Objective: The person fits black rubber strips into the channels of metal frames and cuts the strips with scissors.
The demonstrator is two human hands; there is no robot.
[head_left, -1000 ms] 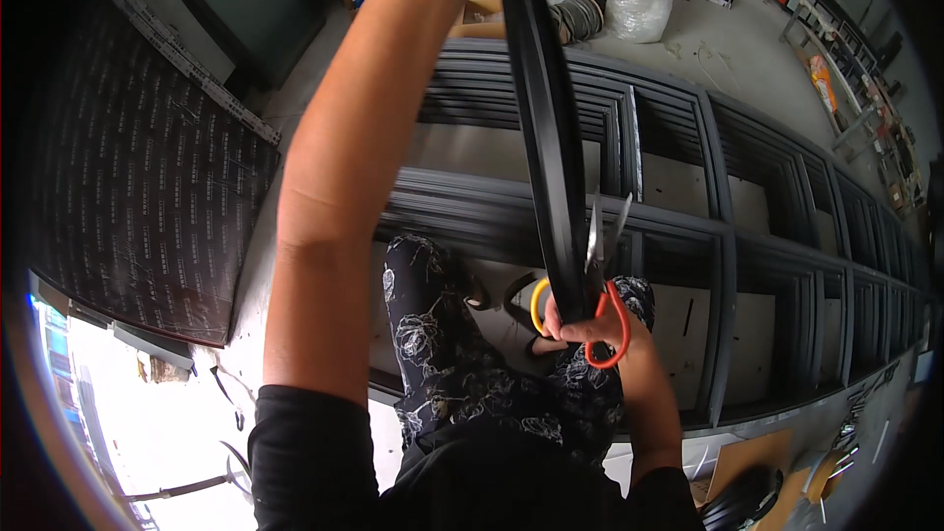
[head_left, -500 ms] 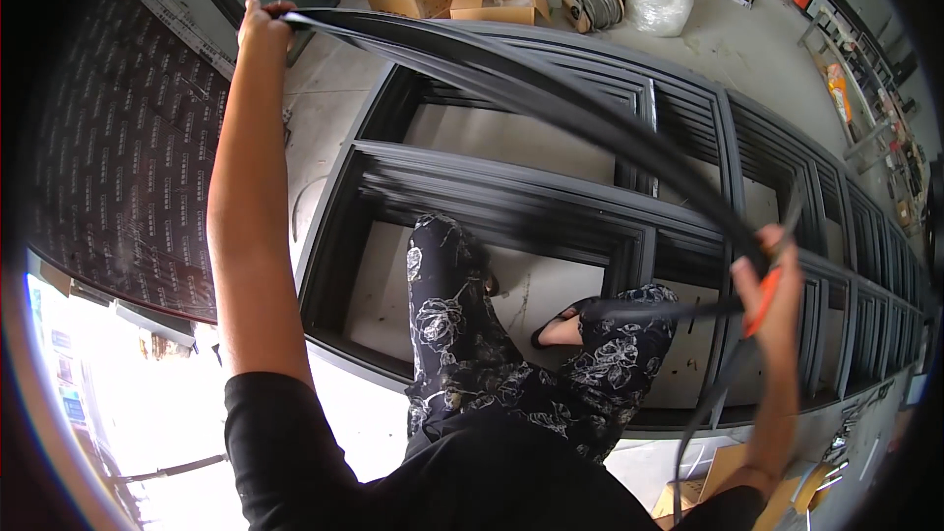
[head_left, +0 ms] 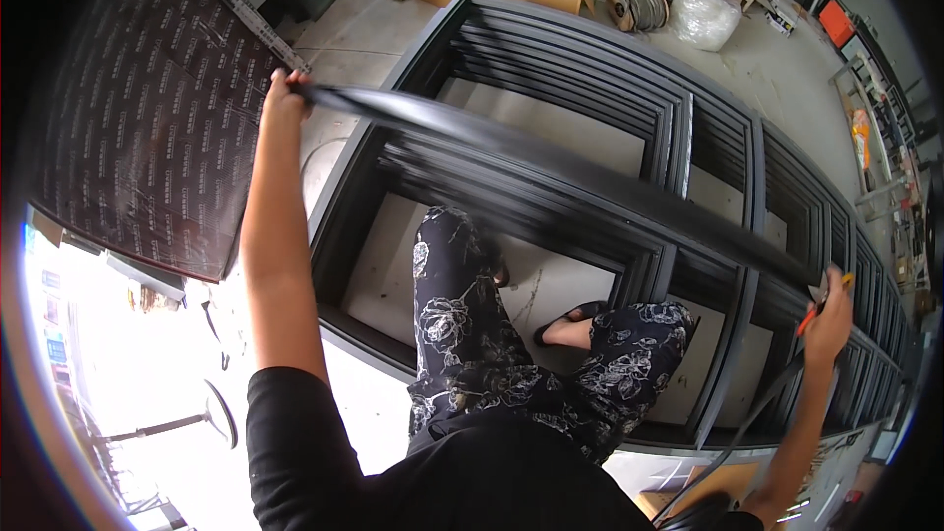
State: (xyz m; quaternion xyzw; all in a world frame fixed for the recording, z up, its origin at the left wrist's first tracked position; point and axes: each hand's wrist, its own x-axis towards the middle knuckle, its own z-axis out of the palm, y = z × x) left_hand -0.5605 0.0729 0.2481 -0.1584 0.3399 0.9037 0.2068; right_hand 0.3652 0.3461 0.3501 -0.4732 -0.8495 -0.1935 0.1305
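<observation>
While the long black flexible rubber strip point(head_left: 551, 172) is stretched taut across the scene, the step in hand looks like measuring or straightening it over the stack of dark metal window frames point(head_left: 708, 152) on the concrete floor. The left hand point(head_left: 282, 93), arm fully extended to the far left, is closed around the strip's end. The right hand point(head_left: 831, 315), stretched out to the right, grips the strip together with orange-handled scissors point(head_left: 821, 303). A next move would likely call for cutting at the right hand, keeping tension.
</observation>
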